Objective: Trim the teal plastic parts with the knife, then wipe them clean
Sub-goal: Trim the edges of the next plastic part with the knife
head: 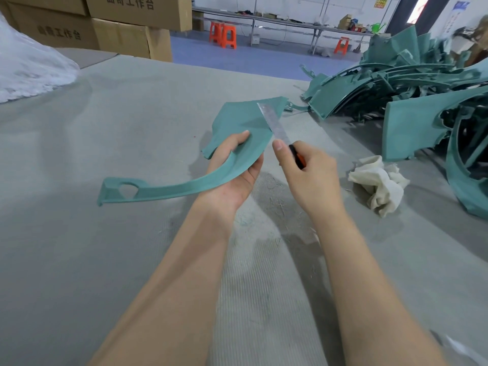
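My left hand (235, 170) holds a teal plastic part (245, 120) above the table, thumb on top and fingers underneath. The part has a broad flat panel and a long curved arm ending in a bracket with a hole at the left. My right hand (309, 175) grips a knife (274, 122) by its black and orange handle. The long silver blade lies along the panel's right edge and points away from me. A crumpled white cloth (377, 180) lies on the table to the right of my right hand.
A pile of teal plastic parts (412, 83) fills the right side of the grey felt-covered table (105, 128). Fine shavings lie on the table under my hands. Cardboard boxes (118, 27) stand at the back left, beside a white plastic sheet (26, 67). Orange stools (223, 35) stand beyond.
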`<action>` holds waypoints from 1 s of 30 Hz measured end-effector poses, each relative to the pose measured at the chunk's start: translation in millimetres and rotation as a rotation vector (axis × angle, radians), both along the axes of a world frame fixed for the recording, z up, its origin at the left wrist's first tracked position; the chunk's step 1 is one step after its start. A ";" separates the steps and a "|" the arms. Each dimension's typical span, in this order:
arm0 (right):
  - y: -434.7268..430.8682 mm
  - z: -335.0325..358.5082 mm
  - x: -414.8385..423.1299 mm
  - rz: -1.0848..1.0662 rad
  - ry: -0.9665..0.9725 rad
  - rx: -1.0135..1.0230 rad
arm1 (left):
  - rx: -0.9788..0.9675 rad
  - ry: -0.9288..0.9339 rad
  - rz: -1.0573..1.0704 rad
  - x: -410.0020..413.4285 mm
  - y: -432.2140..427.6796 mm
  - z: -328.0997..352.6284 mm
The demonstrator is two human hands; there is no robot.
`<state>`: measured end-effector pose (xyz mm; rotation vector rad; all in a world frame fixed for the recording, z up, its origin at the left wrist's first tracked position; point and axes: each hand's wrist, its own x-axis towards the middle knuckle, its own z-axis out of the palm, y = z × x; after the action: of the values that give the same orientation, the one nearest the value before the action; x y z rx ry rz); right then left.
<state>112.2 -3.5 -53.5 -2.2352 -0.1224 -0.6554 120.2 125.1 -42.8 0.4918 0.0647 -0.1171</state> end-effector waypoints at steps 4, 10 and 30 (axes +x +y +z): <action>0.1 -0.5 1.2 0.042 0.004 0.014 | -0.010 0.018 0.013 0.2 -0.2 1.0; 1.5 1.9 -0.3 0.122 0.015 0.056 | -0.021 0.027 0.033 0.3 0.1 0.8; 22.8 -1.4 -8.9 0.335 0.079 -0.078 | -0.051 0.156 0.158 6.6 4.8 -0.5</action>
<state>103.4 19.3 -54.8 -2.2393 -0.4782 -0.3850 126.8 129.9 -43.3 0.4241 0.2521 -0.0022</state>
